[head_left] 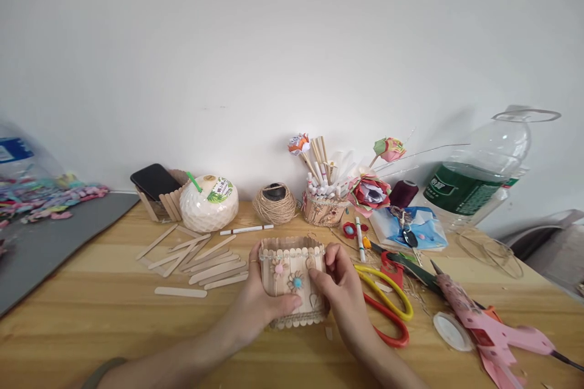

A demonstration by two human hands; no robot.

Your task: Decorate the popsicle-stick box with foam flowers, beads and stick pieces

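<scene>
A small box of wooden craft sticks stands upright near the middle of the table. Its front carries a pink-centred flower, a blue-centred flower and heart shapes of twine, with twine along the bottom edge. Wrapped round its left side is my left hand, the thumb lying across the lower front. My right hand grips the right side, thumb pressed on the front near the upper heart and fingers curled at the edge. Loose craft sticks lie to the left of the box.
Scissors with yellow handles, red-handled scissors and a pink glue gun lie at right. Behind stand a twine ball, a decorated pot, a white coconut, a phone and a large bottle.
</scene>
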